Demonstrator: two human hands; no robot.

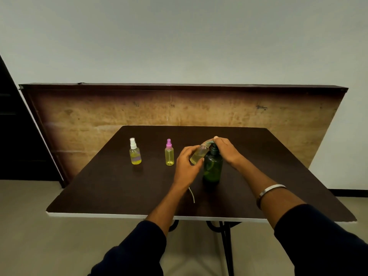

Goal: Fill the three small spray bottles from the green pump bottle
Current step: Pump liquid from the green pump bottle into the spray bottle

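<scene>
I see the green bottle [212, 168] standing upright on the dark table [119, 192], right of centre, its long axis vertical and its dark pump head at the top. The left hand [187, 164] grips a small clear bottle [199, 154], fingers curled round its lower body; this bottle is tilted, its long axis running from lower left to upper right, base toward the left hand and neck pointing up at the pump head. It holds a little yellowish liquid at its lower end. The right hand [226, 148] rests on top of the pump, fingers curled over the head and over the tilted bottle's neck (I cannot tell whether they pinch the neck or only cover it). To the left, well apart from the hands, two more small bottles stand upright: the pink-cap bottle [169, 153] nearer centre and the white-cap bottle [135, 152] further left, both holding yellow liquid. A thin white tube [192, 195] lies on the table beside the left wrist. The right forearm wears a metal bangle [270, 191].
</scene>
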